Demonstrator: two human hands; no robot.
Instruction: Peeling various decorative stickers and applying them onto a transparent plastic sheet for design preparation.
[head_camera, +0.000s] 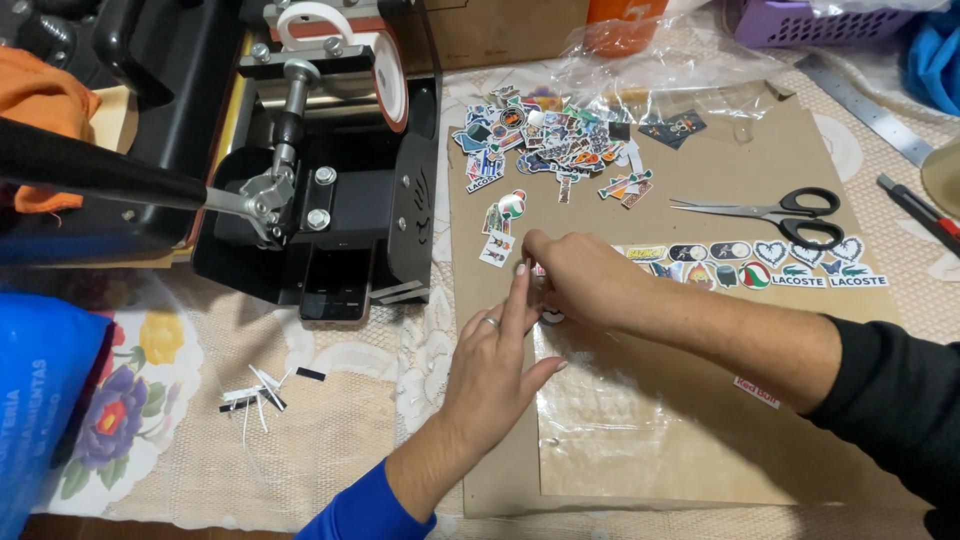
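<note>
Hands at clear sheet edge

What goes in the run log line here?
left hand: flat, fingertips on clear film | right hand: pinching small sticker | scissors: idle on cardboard

The desk was covered with a cream lace cloth laid over a flower-printed layer, and even, soft indoor light fell on it without hard shadows. A black heat press with a long dark lever stood at the upper left beside an orange cloth, while a blue plastic bag lay at the near left edge. Along the far side were a lilac basket, a metal ruler and crumpled clear plastic; no wall, window or floor was in view.
</note>
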